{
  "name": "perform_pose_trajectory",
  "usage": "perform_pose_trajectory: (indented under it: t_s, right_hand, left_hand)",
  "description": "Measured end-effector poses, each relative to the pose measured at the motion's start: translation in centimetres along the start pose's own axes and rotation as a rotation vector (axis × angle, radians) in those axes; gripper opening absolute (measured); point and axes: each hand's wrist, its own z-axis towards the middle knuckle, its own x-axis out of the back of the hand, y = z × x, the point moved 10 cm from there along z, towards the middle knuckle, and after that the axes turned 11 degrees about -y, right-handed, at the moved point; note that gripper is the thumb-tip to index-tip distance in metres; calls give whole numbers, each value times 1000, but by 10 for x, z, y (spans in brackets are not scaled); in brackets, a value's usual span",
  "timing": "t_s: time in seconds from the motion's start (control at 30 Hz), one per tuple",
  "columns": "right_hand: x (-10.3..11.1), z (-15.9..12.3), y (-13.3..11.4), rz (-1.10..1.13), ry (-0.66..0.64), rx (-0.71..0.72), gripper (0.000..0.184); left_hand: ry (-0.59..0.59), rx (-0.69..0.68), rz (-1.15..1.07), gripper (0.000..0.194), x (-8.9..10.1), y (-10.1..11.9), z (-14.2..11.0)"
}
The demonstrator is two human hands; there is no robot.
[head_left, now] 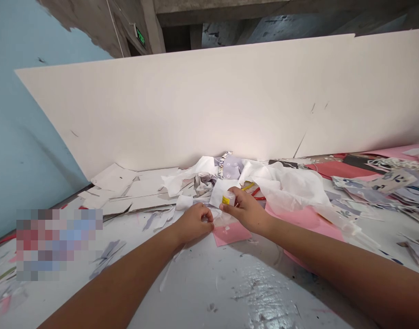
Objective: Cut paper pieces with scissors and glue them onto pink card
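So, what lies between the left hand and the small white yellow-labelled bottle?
The head view shows a thin translucent sheet, possibly plastic film, in the gap between the left hand and the bottle.

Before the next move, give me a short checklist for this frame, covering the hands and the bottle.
Bottle held in right hand: ok.
Bottle cap closed: cannot tell.
Left hand holding something: cannot tell, its curled fingers hide it.
Hands apart: ok, a narrow gap separates them.
Pink paper lying flat below the hands: ok.
Space free of loose scraps: not ok, white tissue heaps just beyond the hands.
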Motion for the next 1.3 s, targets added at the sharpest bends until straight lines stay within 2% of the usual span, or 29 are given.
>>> perform_pose_trajectory:
  t_s: [0.17,0.3,0.37,0.47,0.6,0.7,0.83,1.0,1.1,1.23,1.3]
  right_hand:
    - [5,-7,-19,-81,4,58,20]
    - [20,-11,-25,-45,97,107,18]
    - [33,-10,-16,166,177,104,21]
    - [49,-5,10,564,278,52,26]
    - [56,6,43,803,307,-42,28]
    - [49,8,59,912,256,-100,26]
    - [34,5,62,946,164,-137,31]
    - [21,5,61,833,69,-112,38]
    - [16,6,57,763,-21,-102,34]
    - [18,5,46,663,-109,-89,40]
    - [21,4,44,565,-140,-92,32]
  left_hand:
    - [-2,-2,2,10,0,-1,0]
    - [8,-5,4,10,0,-1,0]
    - [11,-5,1,9,0,-1,0]
    - [6,0,-7,9,0,-1,-1]
    - [-5,7,-14,10,0,0,-2]
    - [-11,13,-18,10,0,0,-2]
    - [-11,11,-26,10,0,-1,-1]
    - [-12,4,-35,10,-2,-5,1]
    - [-12,6,-43,11,-2,-6,2]
    - [-19,14,-65,12,-2,-5,-1]
    - [-18,25,-79,15,-1,-6,-3]
